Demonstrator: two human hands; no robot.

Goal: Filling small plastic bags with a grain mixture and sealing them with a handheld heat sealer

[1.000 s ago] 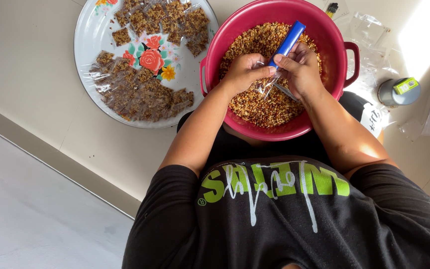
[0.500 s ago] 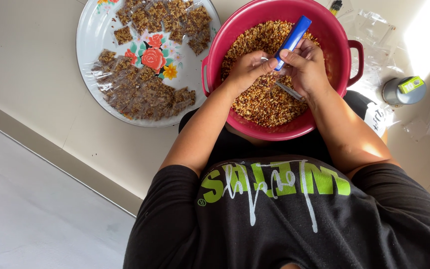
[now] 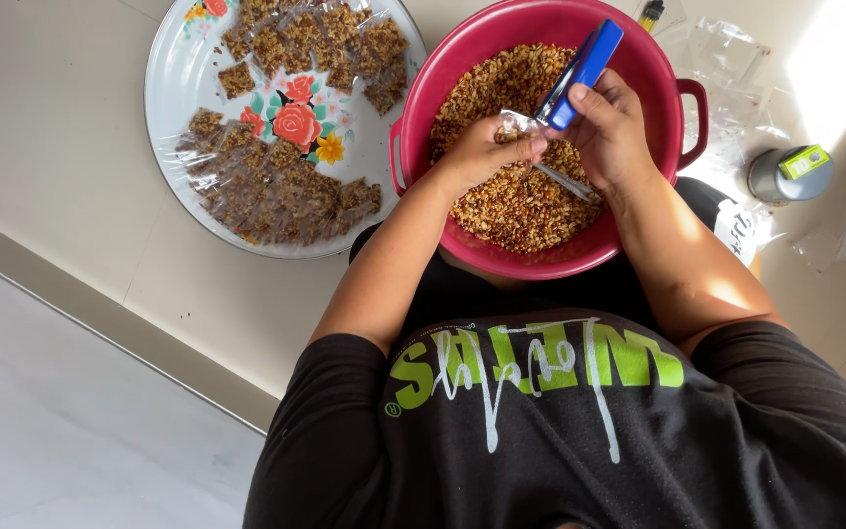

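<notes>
A red plastic basin point(image 3: 462, 59) full of brown crumbly snack mix sits in my lap. Over it my left hand point(image 3: 482, 152) pinches the top of a small clear plastic packet point(image 3: 516, 122). My right hand point(image 3: 609, 127) grips a blue stapler point(image 3: 580, 71), its jaw at the packet's folded edge. A metal spoon point(image 3: 568, 183) lies in the mix under my right hand.
A round white tray point(image 3: 178, 78) with a flower print lies on the floor to the left, holding several filled clear packets point(image 3: 286, 191). Empty clear bags point(image 3: 727, 49) and a small grey container with a green lid point(image 3: 790, 171) lie to the right.
Both hands have lifted slightly over the basin, and the stapler has tilted up and come onto the packet's top edge.
</notes>
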